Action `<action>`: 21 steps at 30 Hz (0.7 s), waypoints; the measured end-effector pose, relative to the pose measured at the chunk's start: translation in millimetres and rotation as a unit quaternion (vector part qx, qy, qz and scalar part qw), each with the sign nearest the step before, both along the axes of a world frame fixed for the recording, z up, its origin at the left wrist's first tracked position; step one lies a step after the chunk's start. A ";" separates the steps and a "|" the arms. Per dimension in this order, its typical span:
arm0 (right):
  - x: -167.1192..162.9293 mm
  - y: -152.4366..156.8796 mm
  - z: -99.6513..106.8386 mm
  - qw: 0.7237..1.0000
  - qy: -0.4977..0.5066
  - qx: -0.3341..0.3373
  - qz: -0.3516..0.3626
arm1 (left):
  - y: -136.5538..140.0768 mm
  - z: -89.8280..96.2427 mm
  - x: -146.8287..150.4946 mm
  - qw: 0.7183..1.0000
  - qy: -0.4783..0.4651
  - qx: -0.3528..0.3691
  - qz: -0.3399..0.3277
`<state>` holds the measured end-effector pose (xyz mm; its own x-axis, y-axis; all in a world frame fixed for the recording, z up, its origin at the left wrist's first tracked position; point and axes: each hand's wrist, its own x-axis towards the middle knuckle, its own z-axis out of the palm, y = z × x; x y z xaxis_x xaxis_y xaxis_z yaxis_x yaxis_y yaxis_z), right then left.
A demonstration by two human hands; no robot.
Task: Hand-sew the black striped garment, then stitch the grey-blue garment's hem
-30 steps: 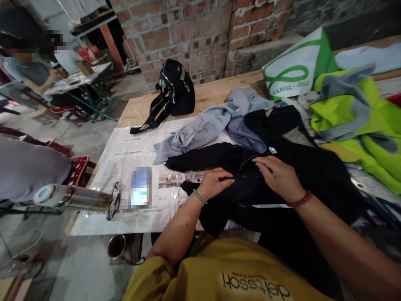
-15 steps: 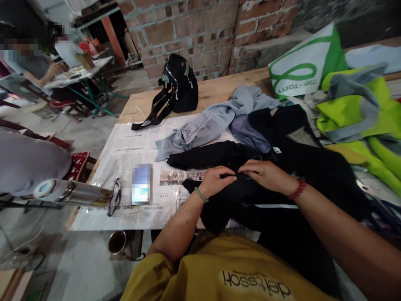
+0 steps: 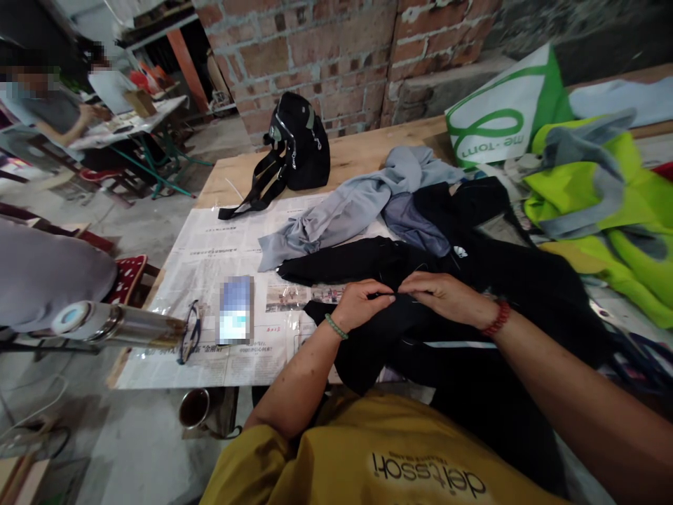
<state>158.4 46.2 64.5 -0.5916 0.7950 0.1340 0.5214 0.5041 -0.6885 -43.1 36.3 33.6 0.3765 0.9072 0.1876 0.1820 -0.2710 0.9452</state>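
Note:
A black garment [image 3: 536, 280] with a thin white stripe lies across the newspaper-covered table and hangs over its front edge. My left hand [image 3: 362, 305], with a green bead bracelet, pinches the black cloth between thumb and fingers. Close beside it, my right hand [image 3: 446, 294], wearing a red bracelet, is closed on the same cloth, fingertips nearly meeting the left ones. Whether a small tool sits in the right fingertips is too small to tell. Behind the hands lies a crumpled grey garment [image 3: 341, 210].
On the table are a phone [image 3: 235, 312], glasses [image 3: 190, 333], a steel thermos [image 3: 120, 324], a black bag [image 3: 302, 144], a green-and-white bag [image 3: 505, 105] and yellow-green clothing [image 3: 594, 196]. A cup of dark liquid [image 3: 194, 409] stands below the front edge. Several people sit at the left.
The whole view has shifted slightly, with things on the table appearing a little further left. Both hands keep almost the same pinch on the black cloth.

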 end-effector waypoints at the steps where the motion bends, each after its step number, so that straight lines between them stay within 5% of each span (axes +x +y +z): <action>1: -0.2 -0.3 -0.5 1.000 0.001 -0.004 -0.001 | 0.1 -0.2 -0.1 1.000 0.001 0.002 0.000; 12: -4.9 -2.1 -9.3 0.998 0.024 -0.041 -0.029 | -0.4 1.7 -0.2 1.000 -0.001 0.010 -0.002; 17: -4.2 -2.0 -9.1 0.984 0.072 -0.138 -0.091 | -1.6 4.1 -1.0 1.000 -0.005 0.011 -0.004; 21: -2.5 0.3 -4.1 0.935 0.188 -0.262 -0.146 | -2.6 3.5 -0.5 0.999 0.002 0.040 -0.019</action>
